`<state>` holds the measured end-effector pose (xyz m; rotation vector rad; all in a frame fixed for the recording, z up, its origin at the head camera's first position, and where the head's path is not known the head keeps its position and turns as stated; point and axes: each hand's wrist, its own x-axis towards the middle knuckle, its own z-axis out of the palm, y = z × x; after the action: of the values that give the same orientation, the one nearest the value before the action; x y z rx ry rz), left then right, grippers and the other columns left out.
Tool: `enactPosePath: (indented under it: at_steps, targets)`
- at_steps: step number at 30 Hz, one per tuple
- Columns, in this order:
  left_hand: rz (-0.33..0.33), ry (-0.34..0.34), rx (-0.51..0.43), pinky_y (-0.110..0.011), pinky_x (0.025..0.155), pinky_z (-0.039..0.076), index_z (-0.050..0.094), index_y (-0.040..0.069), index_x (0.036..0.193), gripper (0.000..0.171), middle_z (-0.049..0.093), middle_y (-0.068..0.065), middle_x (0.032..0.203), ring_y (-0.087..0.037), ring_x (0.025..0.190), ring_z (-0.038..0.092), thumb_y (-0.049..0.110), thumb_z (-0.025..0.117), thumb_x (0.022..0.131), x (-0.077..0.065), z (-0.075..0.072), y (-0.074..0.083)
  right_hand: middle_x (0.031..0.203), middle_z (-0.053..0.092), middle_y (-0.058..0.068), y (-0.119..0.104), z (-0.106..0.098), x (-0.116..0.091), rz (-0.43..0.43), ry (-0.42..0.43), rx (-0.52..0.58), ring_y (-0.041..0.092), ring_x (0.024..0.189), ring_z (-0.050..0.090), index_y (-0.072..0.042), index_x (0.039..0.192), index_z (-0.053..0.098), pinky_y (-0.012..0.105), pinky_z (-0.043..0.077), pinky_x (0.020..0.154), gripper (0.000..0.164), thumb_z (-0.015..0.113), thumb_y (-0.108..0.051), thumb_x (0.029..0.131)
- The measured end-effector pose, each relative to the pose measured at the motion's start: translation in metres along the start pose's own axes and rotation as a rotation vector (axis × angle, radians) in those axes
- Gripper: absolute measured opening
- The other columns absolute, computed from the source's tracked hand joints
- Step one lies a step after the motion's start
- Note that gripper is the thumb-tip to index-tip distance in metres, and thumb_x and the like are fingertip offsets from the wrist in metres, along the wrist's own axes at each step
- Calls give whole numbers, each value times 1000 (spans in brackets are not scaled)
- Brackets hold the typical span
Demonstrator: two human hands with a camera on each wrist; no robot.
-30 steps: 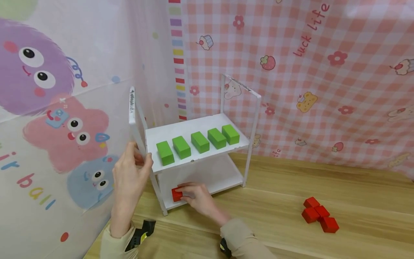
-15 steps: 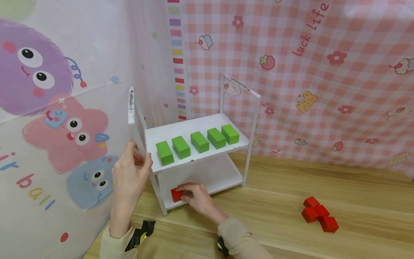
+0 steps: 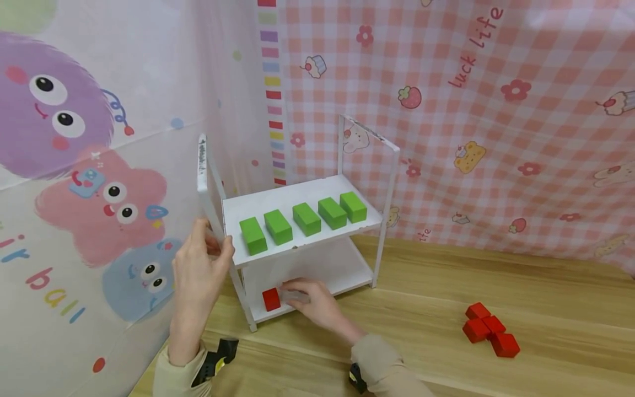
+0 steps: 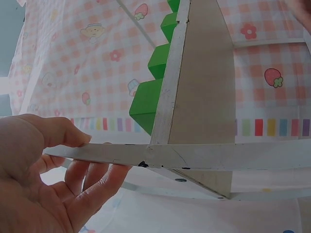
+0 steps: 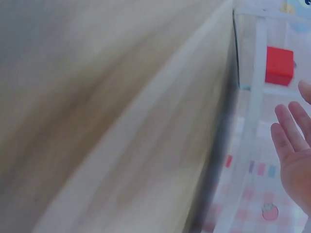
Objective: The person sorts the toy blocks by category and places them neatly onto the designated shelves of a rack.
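My left hand [image 3: 200, 270] grips the left front post of a white two-tier rack [image 3: 307, 246]; in the left wrist view its thumb and fingers [image 4: 97, 191] pinch the post [image 4: 116, 154] from both sides. On the lower shelf, near its left end, a red block [image 3: 271, 299] stands by itself. Just right of that block is my right hand [image 3: 317, 303], apart from it and holding nothing. The right wrist view shows the red block [image 5: 279, 66] with a gap to the extended fingers [image 5: 286, 131]. Several green blocks [image 3: 306, 218] line the upper shelf in a row.
Several red blocks [image 3: 491, 329] lie in a loose cluster on the wooden table [image 3: 421, 309], right of the rack. Behind the rack hangs a pink checked cloth [image 3: 446, 121], and a cartoon-printed sheet [image 3: 149, 82] stands close along the left.
My right hand has let go of the red block and moved slightly right, leaving the block standing on the lower shelf. The left hand keeps its hold on the post.
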<state>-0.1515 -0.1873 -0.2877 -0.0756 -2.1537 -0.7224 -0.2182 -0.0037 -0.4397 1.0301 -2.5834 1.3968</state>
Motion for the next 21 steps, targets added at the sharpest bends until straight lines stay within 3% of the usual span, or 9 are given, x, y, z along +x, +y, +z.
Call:
enactPosePath:
  at_steps: [11,21]
  targets:
    - [-2,2,0,-38,55,44,52,-4,100,21,59,-16,70,-32,61,61,3,63,83,0,1,0,115,68,16,21,-53,-36,-89,42,-15,29,97,68,2,115,64,41,54,87,31,66,-6,86]
    - [-9,-7,-2,-36,56,44,52,-3,100,21,59,-16,70,-32,62,62,3,63,83,0,0,0,110,71,10,49,-122,-89,-2,99,-217,23,97,68,-4,113,67,43,52,88,30,68,-8,84]
